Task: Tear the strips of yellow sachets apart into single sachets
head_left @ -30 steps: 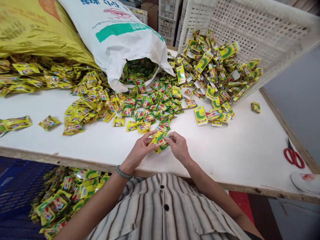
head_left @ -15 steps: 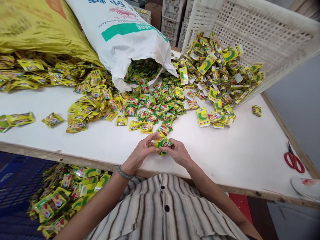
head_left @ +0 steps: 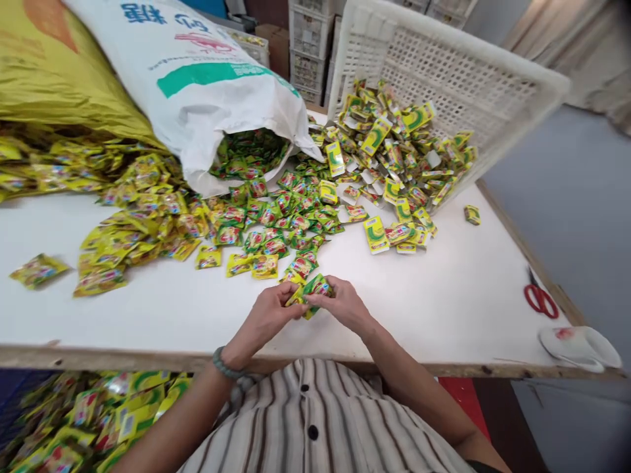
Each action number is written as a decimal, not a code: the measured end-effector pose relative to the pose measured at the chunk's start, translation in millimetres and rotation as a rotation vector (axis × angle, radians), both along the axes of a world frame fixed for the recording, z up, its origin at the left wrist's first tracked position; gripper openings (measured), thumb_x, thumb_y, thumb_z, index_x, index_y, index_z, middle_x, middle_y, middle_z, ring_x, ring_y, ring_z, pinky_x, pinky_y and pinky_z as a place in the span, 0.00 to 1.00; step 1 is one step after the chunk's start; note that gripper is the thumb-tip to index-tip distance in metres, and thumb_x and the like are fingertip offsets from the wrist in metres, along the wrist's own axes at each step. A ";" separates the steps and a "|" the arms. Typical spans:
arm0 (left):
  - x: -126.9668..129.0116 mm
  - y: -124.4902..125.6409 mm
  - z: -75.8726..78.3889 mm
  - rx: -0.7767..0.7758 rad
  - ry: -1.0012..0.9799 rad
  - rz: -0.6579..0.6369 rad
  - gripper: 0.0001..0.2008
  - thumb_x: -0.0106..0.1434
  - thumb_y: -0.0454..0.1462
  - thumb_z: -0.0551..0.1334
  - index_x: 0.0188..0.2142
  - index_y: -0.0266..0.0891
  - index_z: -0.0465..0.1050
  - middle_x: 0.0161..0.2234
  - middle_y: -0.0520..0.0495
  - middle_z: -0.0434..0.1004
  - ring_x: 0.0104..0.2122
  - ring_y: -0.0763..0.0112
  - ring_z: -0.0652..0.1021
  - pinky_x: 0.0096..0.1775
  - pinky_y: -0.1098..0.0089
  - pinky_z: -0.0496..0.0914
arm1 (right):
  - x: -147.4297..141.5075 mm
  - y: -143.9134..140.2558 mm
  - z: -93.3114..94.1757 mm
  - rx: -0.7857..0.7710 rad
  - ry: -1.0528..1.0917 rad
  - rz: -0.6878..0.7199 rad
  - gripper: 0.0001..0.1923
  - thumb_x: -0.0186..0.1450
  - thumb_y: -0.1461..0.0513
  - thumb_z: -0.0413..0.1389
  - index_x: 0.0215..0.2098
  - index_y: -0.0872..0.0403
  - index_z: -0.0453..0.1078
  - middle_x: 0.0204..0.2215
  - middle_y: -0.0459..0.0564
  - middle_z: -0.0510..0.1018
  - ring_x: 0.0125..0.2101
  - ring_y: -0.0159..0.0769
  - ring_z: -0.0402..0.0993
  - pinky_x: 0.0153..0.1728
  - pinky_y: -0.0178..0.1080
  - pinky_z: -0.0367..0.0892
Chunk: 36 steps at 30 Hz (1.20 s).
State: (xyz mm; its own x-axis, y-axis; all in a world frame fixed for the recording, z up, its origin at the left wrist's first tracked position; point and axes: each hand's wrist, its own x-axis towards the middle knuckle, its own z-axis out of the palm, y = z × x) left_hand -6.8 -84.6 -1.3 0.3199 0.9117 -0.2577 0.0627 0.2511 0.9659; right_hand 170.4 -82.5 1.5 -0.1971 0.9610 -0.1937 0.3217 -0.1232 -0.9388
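Note:
My left hand (head_left: pixel 269 315) and my right hand (head_left: pixel 342 305) meet just above the white table (head_left: pixel 444 309) near its front edge. Together they pinch a small bunch of green and yellow sachets (head_left: pixel 311 292). Just beyond the hands lies a spread of green sachets (head_left: pixel 276 220). It spills from the mouth of a white woven sack (head_left: pixel 207 85) lying on its side. A heap of yellow sachets (head_left: pixel 133 223) lies to the left.
A tilted white plastic crate (head_left: pixel 444 72) at the back right holds small yellow-green boxes (head_left: pixel 394 144). A yellow sack (head_left: pixel 54 79) lies at the back left. Red scissors (head_left: pixel 541 299) and a white dish (head_left: pixel 579 345) sit at the right edge. More sachets (head_left: pixel 98 420) lie below the table's front left.
The view has shifted, so everything sits a little lower and more to the left. My hands stay together on the bunch of sachets and have worked it between the fingers.

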 end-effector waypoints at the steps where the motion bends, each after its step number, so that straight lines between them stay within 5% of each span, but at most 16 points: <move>1: 0.8 2.5 1.2 -0.019 0.008 -0.037 0.11 0.49 0.41 0.69 0.26 0.38 0.69 0.20 0.54 0.69 0.22 0.72 0.69 0.26 0.72 0.64 | 3.7 1.6 1.1 -0.045 0.035 0.058 0.16 0.55 0.49 0.62 0.27 0.54 0.69 0.21 0.42 0.71 0.23 0.30 0.63 0.24 0.32 0.58; 5: 10.8 17.4 -0.3 -0.074 -0.032 -0.057 0.15 0.47 0.43 0.71 0.30 0.38 0.71 0.22 0.52 0.73 0.23 0.71 0.72 0.28 0.71 0.66 | 21.5 16.9 5.1 -0.012 0.046 0.049 0.16 0.55 0.50 0.62 0.29 0.55 0.72 0.23 0.43 0.74 0.25 0.32 0.67 0.28 0.34 0.62; 10: 29.9 38.3 -8.5 -0.078 -0.018 0.055 0.23 0.46 0.49 0.72 0.34 0.37 0.72 0.24 0.48 0.76 0.24 0.68 0.75 0.29 0.69 0.68 | 77.1 67.7 1.0 0.314 -0.197 -0.533 0.15 0.54 0.50 0.61 0.29 0.52 0.70 0.32 0.50 0.75 0.36 0.39 0.68 0.41 0.41 0.65; 13: 38.4 45.6 -11.8 -0.088 -0.044 0.054 0.24 0.47 0.52 0.71 0.34 0.36 0.72 0.25 0.46 0.77 0.25 0.68 0.76 0.29 0.70 0.68 | 114.0 97.8 -11.7 0.428 -0.364 -0.724 0.15 0.50 0.52 0.63 0.24 0.52 0.66 0.37 0.55 0.73 0.43 0.44 0.65 0.48 0.46 0.62; 18: 35.6 51.1 -13.5 -0.238 -0.196 0.052 0.26 0.48 0.53 0.71 0.36 0.35 0.73 0.30 0.43 0.79 0.26 0.71 0.78 0.30 0.72 0.71 | 117.6 96.6 -28.2 0.399 -0.381 -0.575 0.12 0.55 0.53 0.59 0.28 0.53 0.67 0.34 0.51 0.74 0.37 0.41 0.68 0.43 0.43 0.65; 21: 24.8 55.9 -11.1 -0.386 -0.334 0.099 0.27 0.53 0.56 0.67 0.39 0.34 0.74 0.35 0.38 0.80 0.29 0.67 0.80 0.34 0.70 0.74 | 92.5 69.4 -20.5 0.511 -0.249 -0.280 0.08 0.59 0.56 0.58 0.31 0.52 0.70 0.41 0.53 0.76 0.42 0.41 0.71 0.44 0.42 0.67; 24: 16.6 59.9 -8.7 -0.546 -0.434 0.017 0.32 0.56 0.60 0.59 0.41 0.31 0.75 0.37 0.32 0.80 0.33 0.59 0.81 0.38 0.63 0.76 | 68.4 43.5 -10.4 0.547 -0.139 0.056 0.04 0.62 0.59 0.58 0.34 0.50 0.72 0.47 0.53 0.76 0.47 0.41 0.72 0.47 0.42 0.68; 27: 15.6 60.0 -10.0 -0.557 -0.443 -0.028 0.22 0.51 0.49 0.69 0.38 0.33 0.76 0.37 0.36 0.80 0.33 0.59 0.81 0.40 0.62 0.76 | 57.1 32.2 -11.3 0.608 -0.165 0.206 0.04 0.63 0.62 0.57 0.36 0.49 0.74 0.52 0.53 0.75 0.51 0.42 0.70 0.51 0.46 0.66; 31: 19.4 57.8 -13.7 -0.450 -0.356 0.045 0.20 0.42 0.36 0.76 0.36 0.32 0.77 0.35 0.40 0.81 0.29 0.66 0.79 0.34 0.68 0.74 | 67.9 37.0 -15.3 0.626 -0.204 0.114 0.02 0.59 0.62 0.61 0.32 0.49 0.75 0.56 0.55 0.71 0.55 0.46 0.65 0.49 0.49 0.68; 36: 26.6 57.3 -13.6 -0.140 -0.103 0.136 0.27 0.43 0.44 0.76 0.43 0.39 0.77 0.39 0.46 0.80 0.33 0.65 0.78 0.35 0.69 0.71 | 87.4 46.3 -5.9 0.264 0.065 -0.258 0.12 0.58 0.54 0.62 0.34 0.52 0.72 0.32 0.49 0.79 0.33 0.38 0.74 0.38 0.42 0.70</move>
State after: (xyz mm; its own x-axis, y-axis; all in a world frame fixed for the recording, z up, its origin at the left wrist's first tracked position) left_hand 19.8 -27.4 -14.9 0.2275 0.9060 -0.3568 -0.0781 0.3822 0.9208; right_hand 257.8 -36.2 -4.4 0.0545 0.9959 0.0720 0.2501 0.0562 -0.9666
